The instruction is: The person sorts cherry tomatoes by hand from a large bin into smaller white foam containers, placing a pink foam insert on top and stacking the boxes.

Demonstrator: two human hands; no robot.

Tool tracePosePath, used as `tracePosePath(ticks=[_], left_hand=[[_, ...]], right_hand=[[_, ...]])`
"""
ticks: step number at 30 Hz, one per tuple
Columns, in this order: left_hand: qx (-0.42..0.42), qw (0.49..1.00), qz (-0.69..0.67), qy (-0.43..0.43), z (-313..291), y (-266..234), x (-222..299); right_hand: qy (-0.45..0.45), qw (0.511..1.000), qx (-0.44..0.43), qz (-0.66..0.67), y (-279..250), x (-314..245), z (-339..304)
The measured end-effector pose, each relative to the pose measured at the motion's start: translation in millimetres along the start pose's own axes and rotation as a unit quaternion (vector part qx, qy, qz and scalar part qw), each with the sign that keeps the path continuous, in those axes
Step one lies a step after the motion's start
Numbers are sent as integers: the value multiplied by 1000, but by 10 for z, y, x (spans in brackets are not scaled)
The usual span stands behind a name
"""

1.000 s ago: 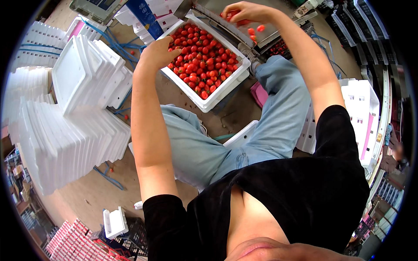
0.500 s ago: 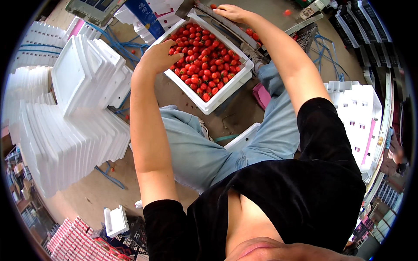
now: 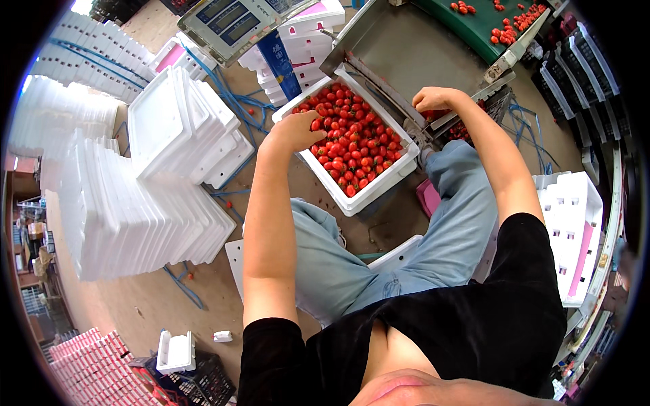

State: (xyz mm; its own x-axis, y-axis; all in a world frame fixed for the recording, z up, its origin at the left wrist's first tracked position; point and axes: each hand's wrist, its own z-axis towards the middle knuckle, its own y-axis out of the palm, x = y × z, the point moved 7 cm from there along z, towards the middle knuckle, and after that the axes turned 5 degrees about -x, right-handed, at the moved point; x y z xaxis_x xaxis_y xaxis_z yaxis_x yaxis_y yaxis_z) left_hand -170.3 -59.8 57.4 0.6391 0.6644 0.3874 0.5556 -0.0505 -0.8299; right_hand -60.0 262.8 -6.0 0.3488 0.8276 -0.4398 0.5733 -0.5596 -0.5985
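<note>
Holding thumb and fingers apart, the left hand (image 3: pixel 298 131) is over tomatoes (image 3: pixel 355 142) at left in the crate (image 3: pixel 380 193); the right hand (image 3: pixel 435 99) curls near the tray (image 3: pixel 406 47), grip unclear.

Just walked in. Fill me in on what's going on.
A person has the left hand over the left rim of a white crate full of small red tomatoes. The right hand, fingers curled, is by the edge of a metal tray; whether it holds anything is unclear. More tomatoes lie on a green surface beyond.
</note>
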Motion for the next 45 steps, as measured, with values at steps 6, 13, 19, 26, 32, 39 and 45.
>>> tracePosePath(ticks=[6,13,19,26,32,39,45], left_hand=[[-5,1000,-19,-21,-106,18,-130],[1,1000,3,10,-40,73,-347],[26,999,-41,1,-129,-61,-243],[14,998,-59,-11,-150,-72,-153],[17,999,-35,-10,-111,-67,-176],[15,999,-40,-26,-135,-100,-301],[-14,997,-70,-43,-175,-114,-314]], right_hand=[[94,992,-40,-76,5,62,-106],[-40,990,94,-101,4,82,-146],[-90,771,549,-309,-216,-350,-612],[-328,856,352,-189,1332,-1766,28],[-169,922,287,-199,1561,-1599,819],[-116,919,301,-228,1164,-1412,1104],[-92,935,276,-202,1602,-1338,644]])
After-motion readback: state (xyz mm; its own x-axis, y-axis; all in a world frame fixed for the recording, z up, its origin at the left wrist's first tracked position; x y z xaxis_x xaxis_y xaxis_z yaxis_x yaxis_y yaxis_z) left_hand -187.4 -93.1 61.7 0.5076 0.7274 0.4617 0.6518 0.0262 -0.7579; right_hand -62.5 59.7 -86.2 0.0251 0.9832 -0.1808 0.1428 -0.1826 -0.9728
